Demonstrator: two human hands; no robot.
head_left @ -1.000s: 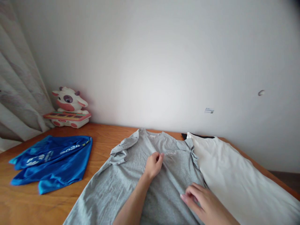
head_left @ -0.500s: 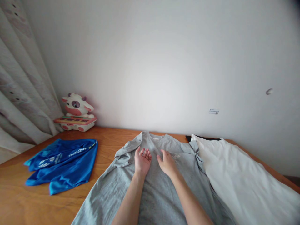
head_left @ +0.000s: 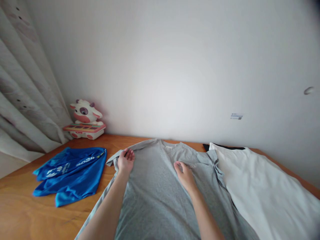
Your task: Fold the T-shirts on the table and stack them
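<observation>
A grey short-sleeved T-shirt point(head_left: 152, 186) lies spread out, its collar toward the wall. Over the sleeve on its left side is my left hand point(head_left: 125, 160), open, palm turned up and fingers loosely bent. My right hand point(head_left: 185, 175) rests at the chest of the shirt beside a small line of lettering, which it partly covers. Its thumb and fingers are slightly bent and a little apart, with no cloth visibly gripped. The sleeve on the right is bunched in folds. My forearms hide parts of the shirt's body.
On the wooden surface point(head_left: 22, 210), a folded blue garment point(head_left: 75, 180) with white print lies left. A white garment point(head_left: 260, 186) with black trim lies right, against the grey shirt. A cow-shaped toy keyboard point(head_left: 86, 121) stands back left near a curtain point(head_left: 27, 90). A wall point(head_left: 170, 66) rises behind.
My left hand has moved left from the shirt's middle to its left sleeve, which is now flatter and spread outward. My right hand stays at the chest. The view has shifted slightly.
</observation>
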